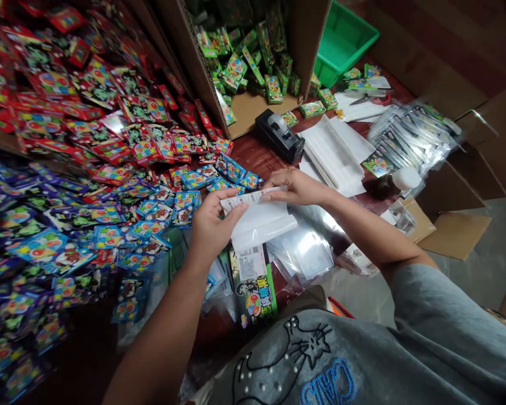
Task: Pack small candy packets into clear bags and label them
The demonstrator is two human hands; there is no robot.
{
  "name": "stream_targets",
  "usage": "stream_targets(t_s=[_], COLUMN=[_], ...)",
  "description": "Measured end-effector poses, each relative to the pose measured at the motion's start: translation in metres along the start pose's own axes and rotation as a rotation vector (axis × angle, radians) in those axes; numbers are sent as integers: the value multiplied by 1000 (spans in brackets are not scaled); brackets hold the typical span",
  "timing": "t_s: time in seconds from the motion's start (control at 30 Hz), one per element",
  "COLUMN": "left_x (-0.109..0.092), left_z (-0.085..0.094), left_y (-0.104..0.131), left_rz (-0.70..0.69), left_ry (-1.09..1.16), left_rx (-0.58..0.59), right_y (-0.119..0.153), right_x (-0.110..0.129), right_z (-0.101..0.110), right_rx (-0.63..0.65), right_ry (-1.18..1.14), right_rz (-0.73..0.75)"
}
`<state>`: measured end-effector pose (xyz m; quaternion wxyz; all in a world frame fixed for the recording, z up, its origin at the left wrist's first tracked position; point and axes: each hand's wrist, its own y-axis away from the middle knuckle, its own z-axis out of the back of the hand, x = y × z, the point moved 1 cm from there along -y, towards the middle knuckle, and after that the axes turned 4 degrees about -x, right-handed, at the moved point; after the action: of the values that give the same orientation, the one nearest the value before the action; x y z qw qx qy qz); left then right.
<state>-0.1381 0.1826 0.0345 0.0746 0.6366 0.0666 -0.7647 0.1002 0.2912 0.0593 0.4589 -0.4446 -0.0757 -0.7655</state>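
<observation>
Between my two hands is a white paper sheet (261,222), its upper edge folded or curled over and marked with a row of small printed figures. My left hand (211,222) pinches its left end, thumb on top. At the other end my right hand (297,187) grips the edge with thumb and fingers. The sheet hangs toward me over a green and black printed package (255,301) bearing a white printed label (252,262). Clear plastic sleeves (306,247) lie just right of it. Blue candy packets (231,169) lie beyond my left hand.
Red packets (96,112) and purple-blue packets (21,247) pile up at left. A cardboard box (247,115) holds green packets. Around it are a tape dispenser (280,135), a green basket (341,48), paper sheets (337,154), bagged packs (413,135) and a white-capped bottle (390,183).
</observation>
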Motion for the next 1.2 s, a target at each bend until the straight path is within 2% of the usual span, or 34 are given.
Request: stream_targets(t_s=[0.23, 0.33, 0.43, 0.57, 0.63, 0.7, 0.77, 0.83, 0.9, 0.97, 1.07, 1.2], left_x=[-3, -3, -2, 4, 8, 8, 3, -6, -11, -9, 5, 12], left_z=[-6, -7, -8, -16, -18, -14, -2, 13, 26, 32, 32, 34], left_y=[-11, -13, -14, -20, -23, -22, -11, 11, 40, 66, 87, 93], left_rz=[69, 50, 32, 115, 185, 207, 111, -76, -249, -326, -299, -174], left_ry=[26, 13, 12, 90, 131, 108, -28, -258, -479, -600, -656, -606], left_rx=[-26, -41, -23, 15, 30, -5, -116, -258, -297, -167, 18, 72], right_y=[-12, -15, -19, -20, -17, -12, -4, 6, 17, 28, 40, 50], right_x=[11, 8, 3, 8, 18, 26, 31, 35, 40, 48, 67, 90], right_z=[11, 7, -3, -11, -10, -6, -2, 1, -1, -9, -27, -47], right_rx=[-138, -213, -175, -132, -163, -244, -349, -429, -447, -425, -347, -234], right_ry=[-12, -127, -225, -27, 72, 39, -69, -158, -225, -299, -402, -517], right_rz=[53, -6, -7, 9, 17, 5, -40, -87, -110, -130, -165, -196])
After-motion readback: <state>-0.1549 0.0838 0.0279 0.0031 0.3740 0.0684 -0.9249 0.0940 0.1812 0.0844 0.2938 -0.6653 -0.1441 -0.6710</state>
